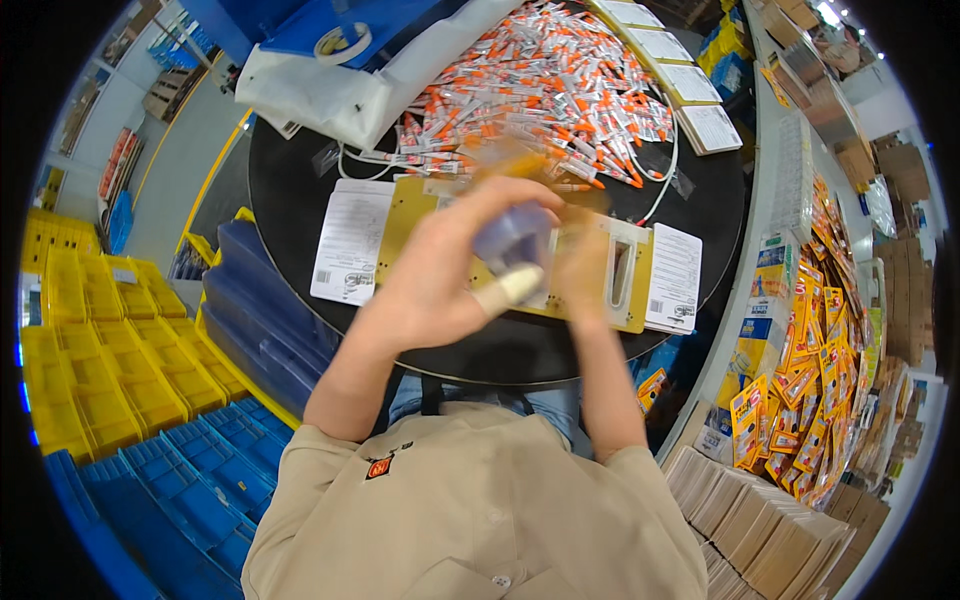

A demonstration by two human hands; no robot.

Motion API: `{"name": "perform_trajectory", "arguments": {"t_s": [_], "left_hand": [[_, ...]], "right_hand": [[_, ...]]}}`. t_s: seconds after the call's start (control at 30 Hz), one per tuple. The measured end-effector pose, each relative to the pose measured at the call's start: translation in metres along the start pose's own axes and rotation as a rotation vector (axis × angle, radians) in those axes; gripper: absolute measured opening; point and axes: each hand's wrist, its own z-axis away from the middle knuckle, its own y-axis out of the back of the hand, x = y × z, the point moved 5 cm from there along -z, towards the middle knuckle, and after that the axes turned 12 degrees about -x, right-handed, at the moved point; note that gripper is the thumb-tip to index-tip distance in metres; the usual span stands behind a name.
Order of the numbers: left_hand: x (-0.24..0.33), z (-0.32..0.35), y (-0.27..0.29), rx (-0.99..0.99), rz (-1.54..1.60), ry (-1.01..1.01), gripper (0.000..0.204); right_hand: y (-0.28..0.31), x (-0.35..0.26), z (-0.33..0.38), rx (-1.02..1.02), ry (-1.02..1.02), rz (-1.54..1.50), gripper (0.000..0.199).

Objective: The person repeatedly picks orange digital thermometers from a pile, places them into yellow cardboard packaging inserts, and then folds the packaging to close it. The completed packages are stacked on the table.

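My left hand (440, 265) is raised over a gold-coloured plate fixture (400, 220) on a round black table. Its fingers curl around a bluish, see-through plastic piece (512, 238), whose exact kind is blurred; a pale cover sits on the thumb. Close by on the right, my right hand (588, 268) is smeared by motion, so its fingers do not show clearly. Just beyond the hands is a blurred orange-yellow shape (512, 160). The fixture has white-framed slots (622, 268). Stacks of printed white cards lie at its left end (350, 240) and right end (675, 275).
A large heap of small tubes with orange caps (540, 85) covers the far table. Plastic sheeting (320, 95) and a tape roll (342, 45) lie far left. Yellow crates (110, 370) and blue crates (200, 475) stand left. Orange blister packs (810, 370) and cardboard stacks (760, 510) are right.
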Motion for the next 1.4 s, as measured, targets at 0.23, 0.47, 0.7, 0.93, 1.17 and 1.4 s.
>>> {"name": "perform_trajectory", "arguments": {"t_s": [0.23,0.47,0.7,0.93,1.17,1.4], "left_hand": [[-0.092,-0.073,-0.116,-0.24,-0.078,0.16,0.031],[-0.159,-0.111,-0.182,-0.323,-0.341,0.392,0.04],[-0.164,-0.123,-0.179,-0.381,-0.607,0.604,0.059],[-0.165,-0.087,-0.132,-0.245,-0.318,0.507,0.05],[-0.185,-0.062,-0.076,-0.129,-0.33,0.579,0.035],[-0.178,-0.063,-0.067,-0.252,-0.65,0.759,0.059]], "right_hand": [[0.37,0.139,0.07,1.346,-0.204,-0.079,0.047],[0.337,0.177,-0.032,0.833,-0.22,-0.116,0.025],[0.054,0.166,-0.159,-0.212,-0.092,0.364,0.018],[0.057,0.151,-0.144,-0.264,-0.3,0.427,0.022],[0.092,0.072,0.015,-0.477,0.174,0.316,0.035],[0.097,0.058,0.037,-0.382,0.084,0.486,0.037]]}}
